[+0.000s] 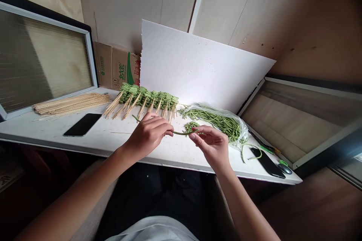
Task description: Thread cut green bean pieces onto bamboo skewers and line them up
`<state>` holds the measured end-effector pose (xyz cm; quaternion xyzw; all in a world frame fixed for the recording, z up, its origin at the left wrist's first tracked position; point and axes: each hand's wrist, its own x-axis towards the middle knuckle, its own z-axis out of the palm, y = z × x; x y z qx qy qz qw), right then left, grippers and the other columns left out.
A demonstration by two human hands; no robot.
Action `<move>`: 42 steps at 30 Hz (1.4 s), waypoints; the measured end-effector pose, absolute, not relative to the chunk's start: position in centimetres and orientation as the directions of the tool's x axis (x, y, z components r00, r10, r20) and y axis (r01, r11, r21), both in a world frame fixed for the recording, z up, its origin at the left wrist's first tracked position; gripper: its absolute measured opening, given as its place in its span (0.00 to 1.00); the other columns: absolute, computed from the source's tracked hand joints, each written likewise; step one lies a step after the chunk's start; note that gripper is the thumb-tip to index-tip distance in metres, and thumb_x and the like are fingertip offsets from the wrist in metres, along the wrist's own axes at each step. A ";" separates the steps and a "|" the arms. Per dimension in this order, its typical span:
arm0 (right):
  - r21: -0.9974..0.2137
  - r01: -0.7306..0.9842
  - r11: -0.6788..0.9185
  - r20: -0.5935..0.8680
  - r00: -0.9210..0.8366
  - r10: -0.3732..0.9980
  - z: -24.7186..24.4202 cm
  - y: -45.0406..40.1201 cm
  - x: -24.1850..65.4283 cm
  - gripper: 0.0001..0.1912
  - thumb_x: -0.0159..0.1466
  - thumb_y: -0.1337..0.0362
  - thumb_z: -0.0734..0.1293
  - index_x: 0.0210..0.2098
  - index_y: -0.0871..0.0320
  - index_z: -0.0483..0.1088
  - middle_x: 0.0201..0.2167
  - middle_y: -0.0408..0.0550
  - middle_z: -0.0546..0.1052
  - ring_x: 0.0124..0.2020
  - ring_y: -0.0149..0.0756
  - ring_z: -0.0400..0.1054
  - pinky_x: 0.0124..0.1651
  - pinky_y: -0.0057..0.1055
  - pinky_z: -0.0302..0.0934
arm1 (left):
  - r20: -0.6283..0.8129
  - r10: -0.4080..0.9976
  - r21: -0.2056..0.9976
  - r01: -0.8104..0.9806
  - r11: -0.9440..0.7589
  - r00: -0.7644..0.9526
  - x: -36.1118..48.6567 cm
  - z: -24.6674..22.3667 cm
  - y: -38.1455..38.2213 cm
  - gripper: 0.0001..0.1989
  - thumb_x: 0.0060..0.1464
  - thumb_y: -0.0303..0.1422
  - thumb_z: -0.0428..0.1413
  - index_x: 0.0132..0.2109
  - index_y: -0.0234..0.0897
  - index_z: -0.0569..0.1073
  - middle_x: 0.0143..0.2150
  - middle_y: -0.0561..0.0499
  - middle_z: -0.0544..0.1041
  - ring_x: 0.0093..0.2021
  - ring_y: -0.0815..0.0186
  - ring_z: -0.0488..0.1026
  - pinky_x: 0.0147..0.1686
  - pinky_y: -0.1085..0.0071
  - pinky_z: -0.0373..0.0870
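A long green bean [181, 133] is stretched between my two hands above the white table. My left hand [149, 131] is closed around it, and one bean end sticks out past the fingers on the left. My right hand [212, 143] pinches the bean near its other end. Behind my hands lies a row of green bean skewers [147, 98], their sticks pointing toward me. A small pile of short bean pieces [190, 126] sits just beyond the held bean. Long beans [223, 122] fill an open clear plastic bag at the right.
Bare wooden sticks [73, 104] and a phone [83, 124] lie at the left of the table [102, 145]. Another dark phone [267, 162] lies at the right, near a green-and-black round object [284, 168]. A white board [198, 67] and a carton [113, 66] stand behind.
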<state>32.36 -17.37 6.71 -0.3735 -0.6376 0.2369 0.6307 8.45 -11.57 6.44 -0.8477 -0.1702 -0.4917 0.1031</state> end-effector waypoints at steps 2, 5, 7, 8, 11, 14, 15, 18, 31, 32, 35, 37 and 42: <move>-0.766 0.184 0.615 0.634 0.068 0.770 6.8 -17.5 32.4 0.10 0.59 0.57 0.82 0.38 0.50 0.84 0.37 0.50 0.85 0.39 0.45 0.81 0.28 0.33 0.72 | 0.878 0.185 -0.002 0.391 -0.920 0.442 8.6 6.3 -11.6 0.10 0.69 0.21 0.53 0.41 0.39 0.76 0.36 0.53 0.84 0.37 0.65 0.80 0.49 0.62 0.66; -0.780 0.175 0.600 0.619 0.083 0.781 6.8 -17.7 32.1 0.10 0.59 0.57 0.82 0.37 0.51 0.84 0.35 0.49 0.85 0.35 0.42 0.80 0.26 0.33 0.71 | 0.887 0.210 0.031 0.401 -0.916 0.412 9.0 6.2 -11.8 0.06 0.70 0.24 0.56 0.44 0.39 0.75 0.37 0.52 0.84 0.38 0.64 0.80 0.50 0.62 0.66; -0.807 0.134 0.575 0.587 0.079 0.806 6.8 -17.7 31.7 0.11 0.58 0.56 0.83 0.36 0.52 0.83 0.33 0.49 0.84 0.31 0.40 0.79 0.24 0.32 0.71 | 0.885 0.236 0.063 0.397 -0.916 0.402 9.3 6.2 -12.1 0.04 0.70 0.26 0.57 0.47 0.38 0.75 0.40 0.50 0.84 0.39 0.63 0.80 0.49 0.62 0.67; -0.820 0.104 0.563 0.571 0.070 0.818 6.8 -17.7 31.6 0.11 0.58 0.56 0.83 0.35 0.53 0.82 0.32 0.49 0.84 0.30 0.40 0.78 0.23 0.32 0.72 | 0.881 0.248 0.080 0.389 -0.918 0.404 9.4 6.2 -12.3 0.03 0.70 0.27 0.58 0.47 0.38 0.75 0.41 0.50 0.84 0.40 0.62 0.80 0.49 0.62 0.67; -0.844 0.033 0.536 0.537 0.022 0.843 6.6 -17.5 31.3 0.12 0.58 0.56 0.82 0.35 0.53 0.80 0.32 0.49 0.85 0.30 0.40 0.79 0.24 0.33 0.73 | 0.868 0.277 0.134 0.342 -0.930 0.412 9.7 6.3 -12.9 0.01 0.70 0.30 0.59 0.47 0.38 0.76 0.41 0.49 0.85 0.40 0.62 0.80 0.48 0.63 0.67; -0.849 0.029 0.527 0.526 -0.029 0.850 6.3 -17.2 31.4 0.12 0.58 0.56 0.82 0.34 0.53 0.79 0.34 0.49 0.85 0.33 0.41 0.80 0.26 0.34 0.75 | 0.866 0.307 0.195 0.300 -0.934 0.394 9.7 6.6 -13.4 0.02 0.69 0.32 0.60 0.45 0.39 0.77 0.39 0.50 0.84 0.40 0.63 0.80 0.46 0.65 0.67; -0.845 0.040 0.533 0.531 -0.049 0.846 6.2 -17.1 31.5 0.12 0.59 0.56 0.82 0.34 0.53 0.79 0.35 0.49 0.85 0.35 0.42 0.81 0.29 0.35 0.76 | 0.869 0.311 0.204 0.293 -0.934 0.386 9.6 6.7 -13.5 0.02 0.69 0.32 0.60 0.45 0.39 0.78 0.39 0.50 0.84 0.39 0.63 0.80 0.46 0.65 0.67; -0.811 0.095 0.577 0.569 -0.095 0.817 6.0 -17.0 31.9 0.10 0.60 0.59 0.82 0.37 0.52 0.80 0.39 0.50 0.85 0.41 0.44 0.82 0.37 0.37 0.77 | 0.878 0.297 0.190 0.296 -0.936 0.375 9.2 7.0 -13.4 0.02 0.68 0.29 0.61 0.44 0.38 0.79 0.38 0.51 0.84 0.39 0.64 0.79 0.46 0.65 0.67; -0.451 0.372 0.812 0.800 -0.234 0.552 5.6 -16.6 31.6 0.10 0.64 0.68 0.79 0.45 0.50 0.83 0.35 0.49 0.83 0.34 0.40 0.75 0.34 0.39 0.71 | 0.884 0.233 0.109 0.306 -0.946 0.405 9.1 6.7 -13.0 0.05 0.65 0.23 0.62 0.42 0.38 0.81 0.37 0.52 0.83 0.38 0.66 0.79 0.48 0.65 0.66; -0.431 0.378 0.820 0.815 -0.228 0.533 5.6 -16.6 31.7 0.12 0.64 0.68 0.79 0.47 0.50 0.83 0.35 0.49 0.83 0.34 0.40 0.75 0.34 0.39 0.71 | 0.882 0.240 0.112 0.313 -0.943 0.405 9.0 6.7 -12.9 0.05 0.65 0.24 0.62 0.42 0.38 0.81 0.36 0.52 0.83 0.38 0.65 0.79 0.48 0.65 0.66; -0.393 0.391 0.832 0.847 -0.199 0.493 6.0 -16.7 31.7 0.14 0.64 0.67 0.79 0.49 0.49 0.82 0.36 0.48 0.84 0.34 0.40 0.75 0.32 0.39 0.70 | 0.877 0.262 0.124 0.337 -0.933 0.404 8.9 6.8 -12.7 0.04 0.66 0.25 0.62 0.41 0.37 0.81 0.37 0.52 0.83 0.39 0.65 0.79 0.48 0.65 0.66; -0.361 0.417 0.834 0.855 -0.209 0.474 6.2 -16.8 31.7 0.12 0.64 0.67 0.79 0.47 0.49 0.82 0.36 0.48 0.84 0.34 0.40 0.74 0.33 0.39 0.70 | 0.877 0.263 0.125 0.338 -0.933 0.402 8.9 6.7 -12.6 0.04 0.66 0.26 0.63 0.41 0.38 0.81 0.37 0.52 0.83 0.39 0.65 0.79 0.47 0.65 0.65; -0.289 0.465 0.837 0.854 -0.270 0.445 6.3 -16.8 31.4 0.10 0.64 0.67 0.79 0.44 0.50 0.82 0.34 0.47 0.82 0.33 0.40 0.71 0.35 0.40 0.69 | 0.878 0.246 0.117 0.315 -0.942 0.411 9.2 6.4 -12.7 0.03 0.65 0.26 0.64 0.41 0.38 0.81 0.36 0.52 0.83 0.38 0.65 0.78 0.47 0.64 0.64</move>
